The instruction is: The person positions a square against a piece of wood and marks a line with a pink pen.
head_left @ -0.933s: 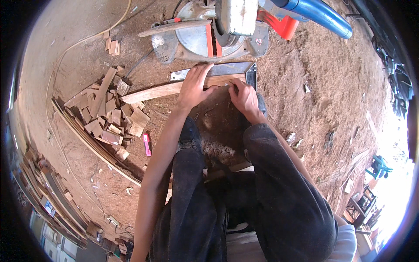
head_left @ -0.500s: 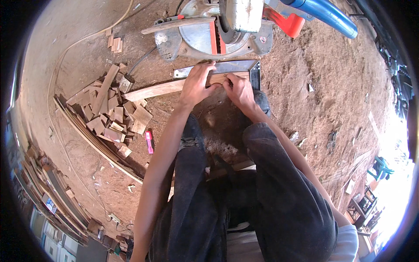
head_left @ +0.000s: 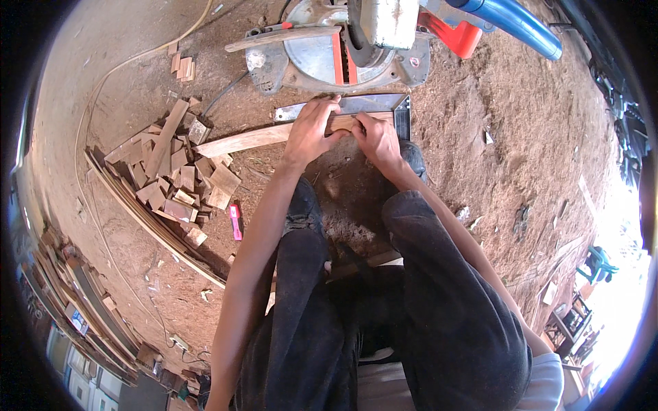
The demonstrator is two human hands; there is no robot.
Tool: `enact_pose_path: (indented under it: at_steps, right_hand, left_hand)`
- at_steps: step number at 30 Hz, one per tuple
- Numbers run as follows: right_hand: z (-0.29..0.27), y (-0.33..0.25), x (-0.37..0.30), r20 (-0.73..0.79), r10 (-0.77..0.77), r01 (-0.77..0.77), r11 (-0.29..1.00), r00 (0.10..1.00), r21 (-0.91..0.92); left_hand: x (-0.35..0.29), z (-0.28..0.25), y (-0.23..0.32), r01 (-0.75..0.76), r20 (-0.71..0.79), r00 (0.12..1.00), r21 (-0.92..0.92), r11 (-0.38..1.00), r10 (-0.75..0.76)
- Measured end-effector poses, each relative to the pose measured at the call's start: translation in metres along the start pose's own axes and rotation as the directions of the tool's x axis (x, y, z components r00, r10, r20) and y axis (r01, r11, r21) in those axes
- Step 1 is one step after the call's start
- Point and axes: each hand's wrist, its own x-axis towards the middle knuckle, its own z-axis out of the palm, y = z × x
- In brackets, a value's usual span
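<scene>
A long pale wooden strip [head_left: 243,141] lies crosswise in front of my feet. Against its far side is a try square, its steel blade [head_left: 370,103] running along the strip and its dark stock [head_left: 402,122] across the right end. My left hand [head_left: 310,135] grips the strip, thumb on the near side and fingers reaching over onto the blade. Close to the strip's right end, my right hand [head_left: 378,142] is closed, its thumb and fingertips pinched at the wood's surface. Whatever those fingertips may hold is too small to make out.
A mitre saw [head_left: 295,58] with a blue handle [head_left: 510,27] stands just beyond the square. Wood offcuts [head_left: 181,171] are heaped at left beside long curved strips [head_left: 147,218]. A pink object [head_left: 235,222] lies near my left forearm. Sawdust covers the ground; a cable [head_left: 96,96] runs at far left.
The whole view has shifted very slightly. Both hands keep the same hold on the strip, and the square stays against it.
</scene>
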Motion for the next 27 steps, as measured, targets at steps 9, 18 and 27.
enact_pose_path:
  at_steps: [9, 18, 27]
  right_hand:
    - [0.003, -0.003, 0.007, 0.026, 0.024, -0.023, 1.000, 0.999, -0.017]
    - [0.002, -0.011, 0.012, 0.019, 0.018, -0.019, 0.998, 1.000, 0.058]
    - [0.006, -0.013, 0.011, -0.025, 0.066, -0.064, 0.994, 0.998, 0.085]
  left_hand:
    - [-0.001, -0.001, -0.001, -0.003, -0.006, 1.000, 0.015, 1.000, 0.003]
    - [0.001, 0.002, 0.003, -0.025, -0.073, 0.997, 0.031, 0.999, 0.027]
    - [0.000, 0.004, 0.003, -0.024, -0.079, 0.997, 0.041, 0.999, 0.027]
